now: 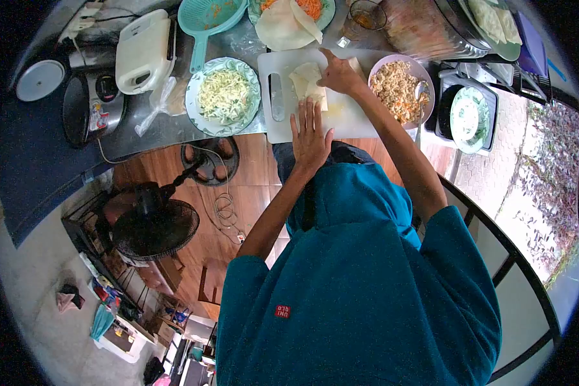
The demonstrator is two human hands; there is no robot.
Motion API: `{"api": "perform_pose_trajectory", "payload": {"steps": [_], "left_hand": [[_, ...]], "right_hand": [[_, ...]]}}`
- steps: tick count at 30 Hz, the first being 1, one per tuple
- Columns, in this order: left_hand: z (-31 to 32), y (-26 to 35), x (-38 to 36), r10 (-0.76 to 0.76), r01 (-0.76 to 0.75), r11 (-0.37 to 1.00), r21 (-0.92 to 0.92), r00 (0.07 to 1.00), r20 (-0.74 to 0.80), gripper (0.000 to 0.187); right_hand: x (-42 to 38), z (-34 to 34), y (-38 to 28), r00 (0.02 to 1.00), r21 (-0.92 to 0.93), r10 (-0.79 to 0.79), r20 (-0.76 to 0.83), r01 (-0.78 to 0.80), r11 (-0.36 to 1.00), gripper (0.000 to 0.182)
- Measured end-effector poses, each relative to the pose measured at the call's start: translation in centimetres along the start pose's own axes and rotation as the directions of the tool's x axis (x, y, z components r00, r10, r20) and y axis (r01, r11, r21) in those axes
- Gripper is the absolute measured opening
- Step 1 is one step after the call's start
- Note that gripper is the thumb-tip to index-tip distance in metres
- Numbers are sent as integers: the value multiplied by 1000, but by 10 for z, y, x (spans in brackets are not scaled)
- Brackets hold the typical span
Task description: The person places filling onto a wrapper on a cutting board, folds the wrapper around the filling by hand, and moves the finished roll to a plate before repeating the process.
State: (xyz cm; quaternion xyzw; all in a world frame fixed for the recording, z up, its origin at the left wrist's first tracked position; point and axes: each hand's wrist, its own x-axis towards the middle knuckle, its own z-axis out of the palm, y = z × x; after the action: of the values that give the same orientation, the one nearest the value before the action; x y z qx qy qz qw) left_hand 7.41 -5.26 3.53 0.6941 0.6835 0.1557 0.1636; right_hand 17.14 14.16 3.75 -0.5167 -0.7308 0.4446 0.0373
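Observation:
A pale, thin wrapper [305, 80], partly folded, lies on the white cutting board [280, 132]. My left hand [312, 141] rests on its near edge with the fingers stretched out flat. Over the wrapper's right side is my right hand [342, 74], index finger extended toward the board's far edge and thumb apart from it; its other fingers are partly hidden. Behind the right hand, a pale rolled piece [356, 66] shows in part. To the right, a bowl of minced filling [395, 83] holds a spoon [421, 93]. A plate of shredded cabbage [224, 96] stands left of the board.
More round wrappers [283, 26] lie over a plate of shredded carrot at the back. A teal strainer [209, 16], a white sandwich maker [145, 51] and a glass [365, 19] stand on the metal counter. A fan [151, 222] stands on the floor at left.

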Motion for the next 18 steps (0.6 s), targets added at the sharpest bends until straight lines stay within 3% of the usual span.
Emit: {"api": "perform_pose_trajectory", "payload": {"steps": [3, 5, 9, 11, 14, 17, 18], "left_hand": [[2, -2, -1, -1, 1, 1000, -24, 1000, -14, 78], [1, -4, -2, 1, -2, 999, -35, 1000, -22, 76], [2, -10, -1, -17, 16, 997, -73, 1000, -22, 64], [5, -15, 0, -4, 2, 997, -73, 1000, -28, 61], [4, -22, 2, 19, -19, 1000, -2, 1000, -7, 56], [-3, -27, 6, 63, -75, 988, -137, 994, -95, 58], [-7, -26, 11, -10, -37, 965, -261, 984, -176, 58]], "right_hand": [[-13, 16, 5, 996, -90, -4, -91, -4, 996, 89], [-27, 26, 8, 890, -125, -210, -404, 174, 977, 73], [-79, 29, -22, 904, 79, -135, -404, 182, 980, 62], [-94, 37, -31, 958, 234, 37, -285, 32, 972, 59], [-99, 54, -26, 938, 234, -14, -345, 100, 967, 57], [-99, 59, -29, 938, 294, 21, -347, 88, 952, 54], [-99, 61, -27, 927, 251, -50, -372, 152, 956, 52]]}}
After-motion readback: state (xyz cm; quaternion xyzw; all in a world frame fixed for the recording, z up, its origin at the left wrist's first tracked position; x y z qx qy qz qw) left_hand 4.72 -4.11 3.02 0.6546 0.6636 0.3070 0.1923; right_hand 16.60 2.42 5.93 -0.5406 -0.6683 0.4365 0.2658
